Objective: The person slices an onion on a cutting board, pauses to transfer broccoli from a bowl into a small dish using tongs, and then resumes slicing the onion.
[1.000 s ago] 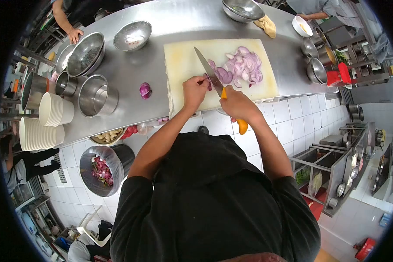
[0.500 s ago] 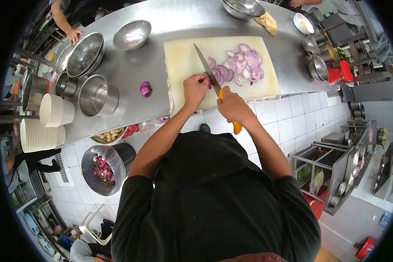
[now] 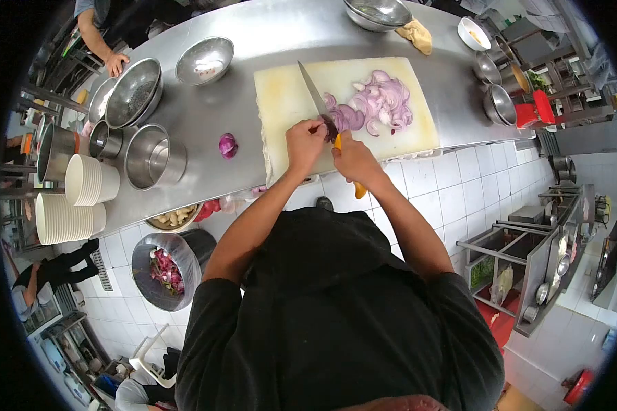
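My right hand [image 3: 355, 161] is wrapped round the yellow handle of a long kitchen knife [image 3: 310, 85]. Its blade points away from me and to the left over a white cutting board [image 3: 275, 92]. Close against the blade, my left hand [image 3: 304, 145] has its fingertips drawn together on a piece of red onion [image 3: 330, 130], largely covered by fingers and knife. Right of the blade lies a pile of sliced red onion [image 3: 384, 103]. One peeled red onion [image 3: 227, 145] rests on the steel table left of the board.
Steel bowls [image 3: 204, 61] and a deep steel pot [image 3: 155, 157] stand on the left, near stacked white tubs [image 3: 68, 218]. A lined bin [image 3: 164, 270] with onion peelings stands below. A yellow cloth [image 3: 416, 35] lies at the back. Another person's hand [image 3: 117, 64] touches the table's far left.
The knife and my right hand have shifted slightly left, towards my left hand. My left hand stays on the onion piece. The whole view has shifted slightly.
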Available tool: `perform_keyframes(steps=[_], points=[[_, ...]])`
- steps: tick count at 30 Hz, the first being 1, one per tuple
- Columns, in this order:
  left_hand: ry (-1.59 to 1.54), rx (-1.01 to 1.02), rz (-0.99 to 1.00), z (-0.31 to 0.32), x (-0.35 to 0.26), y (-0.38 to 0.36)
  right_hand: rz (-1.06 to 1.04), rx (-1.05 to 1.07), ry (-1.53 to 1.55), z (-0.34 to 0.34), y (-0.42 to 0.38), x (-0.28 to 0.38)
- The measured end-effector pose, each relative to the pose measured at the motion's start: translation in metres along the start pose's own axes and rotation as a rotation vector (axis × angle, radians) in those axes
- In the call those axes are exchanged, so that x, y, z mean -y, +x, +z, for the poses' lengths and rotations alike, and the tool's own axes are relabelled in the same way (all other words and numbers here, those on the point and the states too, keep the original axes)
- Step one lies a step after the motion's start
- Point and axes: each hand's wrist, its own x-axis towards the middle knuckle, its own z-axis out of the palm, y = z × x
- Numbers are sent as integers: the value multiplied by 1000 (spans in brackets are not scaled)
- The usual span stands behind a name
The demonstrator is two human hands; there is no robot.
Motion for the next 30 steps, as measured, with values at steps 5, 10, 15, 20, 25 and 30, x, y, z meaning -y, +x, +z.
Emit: perform_keyframes(steps=[5, 10, 15, 20, 25, 30], points=[[41, 20, 37, -2, 3, -4, -8, 51, -13, -34, -13, 17], [-96, 9, 54, -29, -3, -19, -70, -43, -8, -25, -8, 15], [295, -186, 220, -126, 1, -37, -119, -43, 85, 15, -9, -13], [671, -233, 174, -176, 28, -32, -147, -147, -42, 17, -11, -45], [622, -210, 216, -179, 62, -20, -169, -311, -157, -7, 5, -76], [497, -254, 127, -187, 60, -11, -159, -272, -76, -17, -13, -59]])
